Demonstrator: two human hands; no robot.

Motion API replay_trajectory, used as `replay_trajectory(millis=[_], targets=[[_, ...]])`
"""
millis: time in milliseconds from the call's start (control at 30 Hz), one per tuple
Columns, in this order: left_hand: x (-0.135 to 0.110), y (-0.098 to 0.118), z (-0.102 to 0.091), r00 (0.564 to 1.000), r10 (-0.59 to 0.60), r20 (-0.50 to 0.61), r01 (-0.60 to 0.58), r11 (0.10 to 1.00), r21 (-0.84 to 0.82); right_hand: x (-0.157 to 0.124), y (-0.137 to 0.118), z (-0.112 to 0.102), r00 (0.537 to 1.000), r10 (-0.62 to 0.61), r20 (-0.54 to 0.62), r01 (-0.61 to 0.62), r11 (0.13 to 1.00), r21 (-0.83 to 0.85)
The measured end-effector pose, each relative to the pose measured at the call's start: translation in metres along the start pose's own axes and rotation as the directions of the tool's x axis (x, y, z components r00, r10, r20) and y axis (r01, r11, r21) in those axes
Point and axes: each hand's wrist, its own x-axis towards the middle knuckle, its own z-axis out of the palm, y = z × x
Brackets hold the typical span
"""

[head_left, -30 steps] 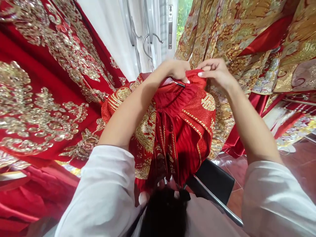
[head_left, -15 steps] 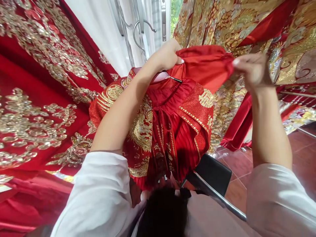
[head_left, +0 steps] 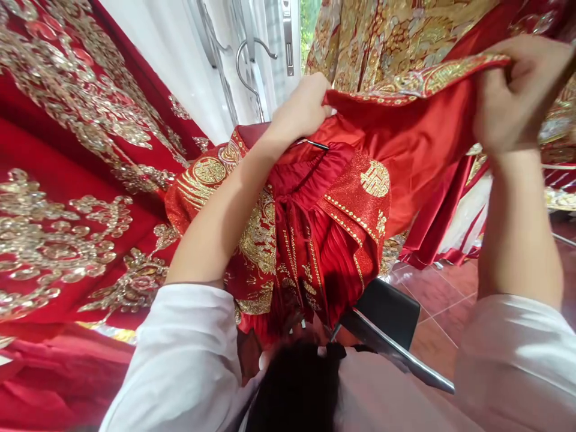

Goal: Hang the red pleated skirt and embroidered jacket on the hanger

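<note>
A red garment with gold embroidery (head_left: 315, 234) hangs on a hanger whose metal hook (head_left: 247, 66) curves up near the window. My left hand (head_left: 301, 108) is closed on the garment's top at the hanger's shoulder. My right hand (head_left: 517, 90) is raised at the upper right, fingers pinched on a gold-trimmed red satin panel (head_left: 418, 126) of the same garment, stretched out between both hands. White sleeves cover my upper arms.
A large red gown with gold sequins (head_left: 76, 180) hangs on the left. Gold brocade robes (head_left: 396, 36) hang at the back right. A black chair (head_left: 387, 318) stands on the red tiled floor (head_left: 441, 300). White curtains (head_left: 180, 54) cover the window.
My right hand has pulled the red panel out to the right and upward, unfolding it from the hanger area. My left hand stayed gripping the top by the hanger.
</note>
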Motion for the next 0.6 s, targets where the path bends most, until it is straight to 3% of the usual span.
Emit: replay_trajectory(millis=[167,233,300,367,467,533,600], targets=[[0.005,-0.002,0.009,0.988,-0.082,-0.13,0.105,0.978,0.18,-0.012,-0.006,0.011,0.974,0.006,-0.227,-0.099,0.909,-0.404],[0.003,0.002,0.011,0.975,0.094,-0.201,-0.054,0.979,0.199,-0.015,-0.01,0.018,0.951,0.029,-0.307,-0.205,0.803,-0.559],[-0.012,0.014,0.016,0.885,0.331,-0.327,-0.268,0.937,0.223,-0.017,-0.011,0.02,0.923,0.071,-0.378,-0.319,0.69,-0.65],[-0.037,0.029,0.027,0.817,0.467,-0.339,-0.371,0.875,0.311,-0.018,-0.012,0.018,0.913,0.097,-0.396,-0.36,0.649,-0.67],[-0.077,0.044,0.055,0.883,0.459,-0.097,-0.394,0.838,0.377,-0.016,-0.018,0.005,0.93,0.087,-0.358,-0.31,0.71,-0.633],[-0.089,0.043,0.075,0.932,0.36,-0.037,-0.325,0.878,0.352,-0.016,-0.03,-0.01,0.925,0.012,-0.38,-0.25,0.771,-0.586],[-0.086,0.036,0.093,0.959,0.282,-0.033,-0.257,0.912,0.32,-0.022,-0.053,-0.025,0.887,-0.097,-0.451,-0.169,0.841,-0.514]])
